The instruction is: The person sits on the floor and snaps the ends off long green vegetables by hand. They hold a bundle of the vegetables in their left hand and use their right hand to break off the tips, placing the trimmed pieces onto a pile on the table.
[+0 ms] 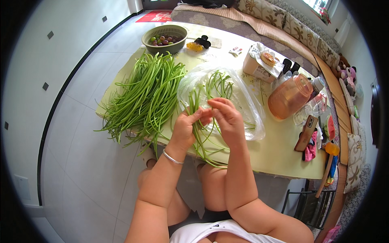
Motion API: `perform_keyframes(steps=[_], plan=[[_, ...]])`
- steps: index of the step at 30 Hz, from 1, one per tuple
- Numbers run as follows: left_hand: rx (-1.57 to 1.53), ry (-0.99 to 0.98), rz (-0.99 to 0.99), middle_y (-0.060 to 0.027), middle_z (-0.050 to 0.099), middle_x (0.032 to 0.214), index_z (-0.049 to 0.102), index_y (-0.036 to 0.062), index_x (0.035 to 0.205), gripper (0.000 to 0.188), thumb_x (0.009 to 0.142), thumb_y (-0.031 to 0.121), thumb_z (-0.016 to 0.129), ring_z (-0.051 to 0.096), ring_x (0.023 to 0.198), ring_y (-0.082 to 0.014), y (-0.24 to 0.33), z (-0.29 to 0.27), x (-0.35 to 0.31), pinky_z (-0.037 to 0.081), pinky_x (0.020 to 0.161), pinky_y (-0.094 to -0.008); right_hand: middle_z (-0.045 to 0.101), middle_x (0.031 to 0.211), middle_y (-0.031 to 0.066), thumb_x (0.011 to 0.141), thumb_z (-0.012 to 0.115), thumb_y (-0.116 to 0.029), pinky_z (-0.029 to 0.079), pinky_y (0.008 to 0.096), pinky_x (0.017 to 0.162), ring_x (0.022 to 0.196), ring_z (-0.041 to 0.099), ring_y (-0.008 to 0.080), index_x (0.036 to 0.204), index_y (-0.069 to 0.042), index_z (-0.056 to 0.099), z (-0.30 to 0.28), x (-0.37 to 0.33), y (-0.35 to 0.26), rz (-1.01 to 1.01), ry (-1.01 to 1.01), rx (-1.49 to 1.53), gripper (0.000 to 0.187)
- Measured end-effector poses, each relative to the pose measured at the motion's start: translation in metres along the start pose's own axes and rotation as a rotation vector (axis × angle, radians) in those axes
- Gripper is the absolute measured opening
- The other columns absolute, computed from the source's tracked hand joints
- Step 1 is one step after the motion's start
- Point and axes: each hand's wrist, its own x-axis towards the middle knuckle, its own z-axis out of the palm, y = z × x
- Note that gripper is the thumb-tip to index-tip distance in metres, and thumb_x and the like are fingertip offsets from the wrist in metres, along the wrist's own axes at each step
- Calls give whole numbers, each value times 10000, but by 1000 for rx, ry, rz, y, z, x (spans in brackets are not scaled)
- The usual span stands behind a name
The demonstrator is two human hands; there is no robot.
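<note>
My left hand (188, 125) is closed around a small bunch of long, thin green stalks (197, 139), like garlic scapes, whose lower ends hang over the table edge. Close beside it, my right hand (228, 119) has its fingers bent in a pinch at some of the stalks; the exact grip is partly hidden. Both hands are above the near side of a clear plastic bag (247, 101), which lies open with a few green stalks (221, 83) on it. To the left, a large heap of the same stalks (146, 91) covers the table corner.
On the pale yellow table (279, 162) stand a green colander (178, 47) of grapes, hair clips (202, 41), a tissue box (259, 69) topped by a round pastry, a pinkish jar (287, 99) and a phone (306, 133). A sofa (259, 24) lines the far side.
</note>
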Motion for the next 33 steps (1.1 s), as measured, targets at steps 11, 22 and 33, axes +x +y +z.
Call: perform_keyframes(steps=[11,22,33], plan=[[-190,164,-92,-104,591,790,575,19,914,451,951,458,476,501,587,-174,-8,-24,12,460,639,-373,615,923,142,808,649,-161,487,395,728,817,601,314,849,-32,630,-4,-4,30,351,-15,-778,137],[-315,160,-112,-119,596,752,592,-36,966,802,851,728,378,495,595,-205,-3,-13,9,445,660,-400,649,767,127,800,635,-103,483,357,655,693,620,256,875,17,628,-11,-4,2,372,131,-464,141],[-205,140,-177,-150,645,860,564,4,1024,606,944,571,365,535,677,-226,-1,-17,11,417,586,-327,609,694,96,733,665,-58,461,345,593,626,584,244,996,-45,647,-20,-14,-59,232,-513,-437,264]])
